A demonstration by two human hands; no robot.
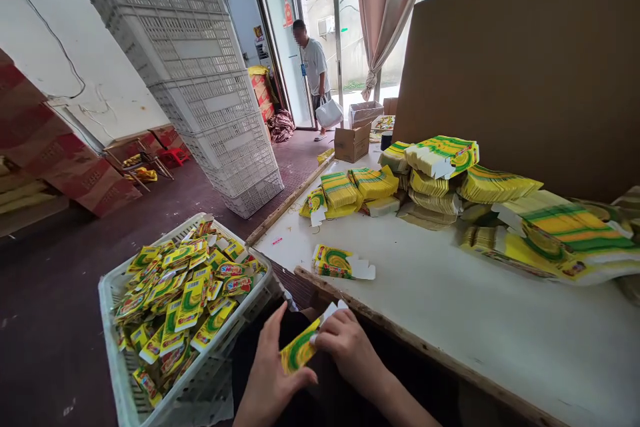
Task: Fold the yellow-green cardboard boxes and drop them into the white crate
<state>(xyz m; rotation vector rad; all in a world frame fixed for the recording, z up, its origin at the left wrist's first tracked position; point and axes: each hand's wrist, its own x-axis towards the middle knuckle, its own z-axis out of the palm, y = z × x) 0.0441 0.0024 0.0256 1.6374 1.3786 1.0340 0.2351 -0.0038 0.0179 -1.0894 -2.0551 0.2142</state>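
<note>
A small yellow and green carton (300, 351) with white end flaps is held in front of my lap, near the table's front edge. My left hand (267, 370) cradles its near end, thumb below and fingers along the far side. At the flap end, my right hand (349, 347) is closed, fingers and thumb pinching the carton. A flattened carton (333, 261) with its flaps out lies on the table just beyond my hands. To the left, a white plastic crate (111, 323) holds a heap of similar yellow cartons (190, 300).
Stacks of flat cartons (565, 223) line the back of the white table (400, 293), before a large brown board (520, 73). Tall stacked crates (220, 100) stand beyond the heaped crate. A person (315, 67) with a white bag stands by the glass door.
</note>
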